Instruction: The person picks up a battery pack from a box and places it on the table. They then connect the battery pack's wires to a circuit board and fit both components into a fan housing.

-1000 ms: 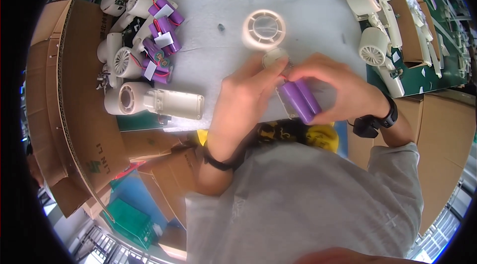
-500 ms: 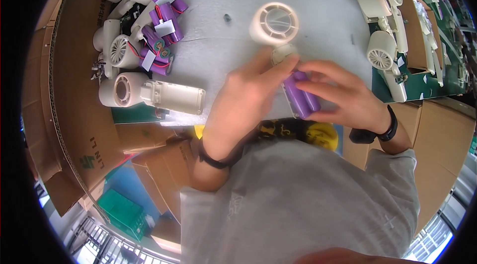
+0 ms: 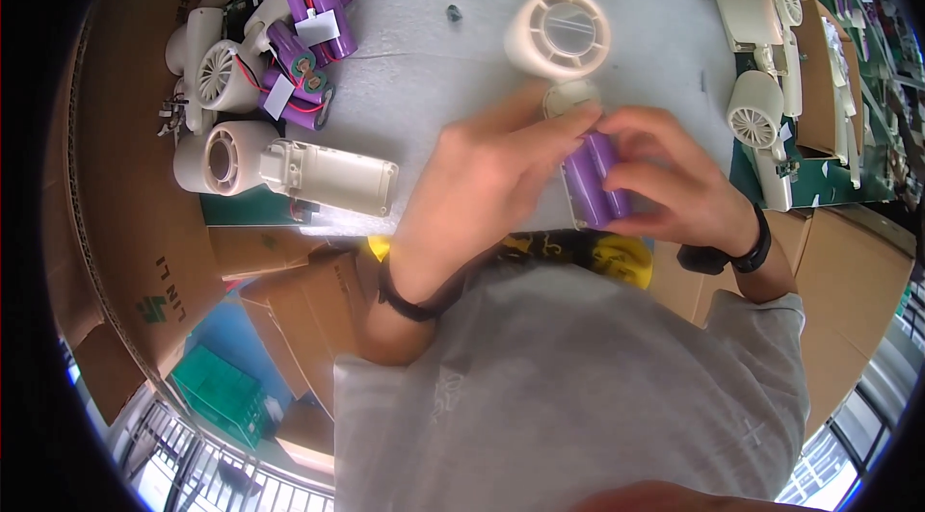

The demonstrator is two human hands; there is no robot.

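A cream handheld fan housing lies in front of me, its round head (image 3: pixel 559 35) pointing away and its handle toward my body. My left hand (image 3: pixel 482 165) is closed around the neck (image 3: pixel 570 98) of the housing, thumb across the top. Two purple battery cells (image 3: pixel 590 186) lie side by side along the open handle. My right hand (image 3: pixel 670 175) is closed on these cells, fingertips along their right side and lower end. What the fingertips pinch at the upper end of the cells is hidden.
Another fan housing (image 3: pixel 328 177) lies at the left. Behind it are purple battery packs (image 3: pixel 323 21) with red wires and white pads, next to several fan bodies (image 3: pixel 224 74). More fan bodies (image 3: pixel 754 107) and a carton of parts (image 3: pixel 819 78) are at the right. A tall cardboard box (image 3: pixel 125 175) borders the left.
The view has shifted slightly, so the housing and both hands appear a little further right. My fingers have moved only slightly on the cells; both hands keep their hold.
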